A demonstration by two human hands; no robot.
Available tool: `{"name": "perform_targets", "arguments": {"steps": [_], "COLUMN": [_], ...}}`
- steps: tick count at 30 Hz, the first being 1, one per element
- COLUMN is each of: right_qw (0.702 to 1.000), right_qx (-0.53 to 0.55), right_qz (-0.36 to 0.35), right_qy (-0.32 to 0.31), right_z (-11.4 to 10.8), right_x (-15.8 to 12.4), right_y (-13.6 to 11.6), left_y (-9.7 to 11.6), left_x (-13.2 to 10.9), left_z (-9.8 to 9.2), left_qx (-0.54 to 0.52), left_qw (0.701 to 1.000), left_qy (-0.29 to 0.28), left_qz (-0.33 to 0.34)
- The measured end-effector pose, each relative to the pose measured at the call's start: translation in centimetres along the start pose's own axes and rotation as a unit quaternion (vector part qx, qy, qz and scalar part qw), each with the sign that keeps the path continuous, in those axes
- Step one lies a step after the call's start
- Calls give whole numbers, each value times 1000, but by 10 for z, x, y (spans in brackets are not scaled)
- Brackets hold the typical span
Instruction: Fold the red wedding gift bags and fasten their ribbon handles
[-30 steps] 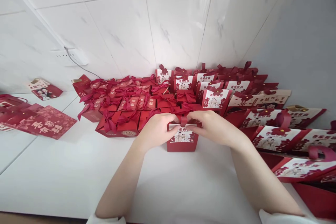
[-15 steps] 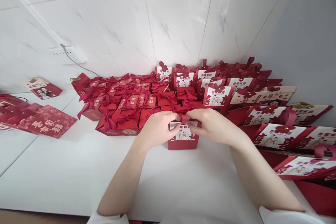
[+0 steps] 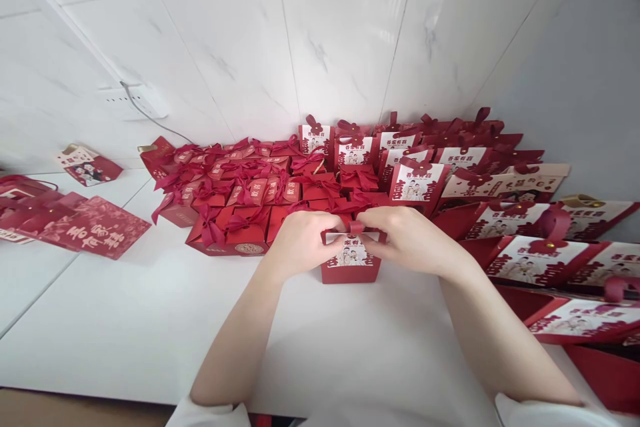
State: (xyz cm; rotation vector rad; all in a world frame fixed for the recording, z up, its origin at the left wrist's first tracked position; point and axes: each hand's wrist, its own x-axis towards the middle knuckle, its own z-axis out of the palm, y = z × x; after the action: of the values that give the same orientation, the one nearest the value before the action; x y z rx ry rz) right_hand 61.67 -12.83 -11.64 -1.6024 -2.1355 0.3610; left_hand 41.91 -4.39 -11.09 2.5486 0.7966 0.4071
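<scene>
Upright on the white table point(image 3: 200, 333) in front of me is a red gift box point(image 3: 350, 273) with a white printed panel and a red ribbon loop on top. My left hand point(image 3: 305, 243) pinches its upper left edge, thumb on the front face and fingers behind. At the upper right edge my right hand point(image 3: 400, 237) does the same, also closed. The ribbon loop point(image 3: 355, 228) sticks up between the two hands. The box's back and most of my fingertips are hidden.
Behind the box stand several rows of small red boxes with bows point(image 3: 250, 220). Similar panelled gift boxes point(image 3: 525, 260) crowd the right side. Flat red bags point(image 3: 95, 227) lie at the left, near a smaller box point(image 3: 90, 165). A socket with a cable point(image 3: 131, 103) is on the tiled wall.
The view has shifted very slightly, so everything sits a little further right. Both hands keep the same grip on the gift box.
</scene>
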Motion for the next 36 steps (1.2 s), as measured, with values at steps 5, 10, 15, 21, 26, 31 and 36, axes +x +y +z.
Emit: {"name": "perform_targets", "arguments": {"steps": [5,10,15,21,26,31,36], "right_qw": [1000,1000,999,1000,999,999,999], "right_qx": [20,21,33,27,28,28,24], "right_qz": [15,15,16,0,-8,-6,-13], "right_qy": [-9,-10,-3,-5,-16,-24,-17], "right_z": [-1,-1,0,1,-1,-2,-1], "right_x": [-1,-1,0,0,-1,-1,-1], "right_y": [2,2,1,1,0,-1,0], "left_y": [0,0,1,2,3,2,2], "left_x": [0,0,-1,0,1,1,1], "left_z": [-1,-6,-8,-3,0,1,-1], "left_qx": [-13,-30,-19,-26,-37,-20,0], "left_qw": [1000,999,999,999,999,999,999], "left_qy": [-11,-32,-33,-21,-27,-31,-31], "left_qz": [-7,-4,-9,-8,7,18,17]}}
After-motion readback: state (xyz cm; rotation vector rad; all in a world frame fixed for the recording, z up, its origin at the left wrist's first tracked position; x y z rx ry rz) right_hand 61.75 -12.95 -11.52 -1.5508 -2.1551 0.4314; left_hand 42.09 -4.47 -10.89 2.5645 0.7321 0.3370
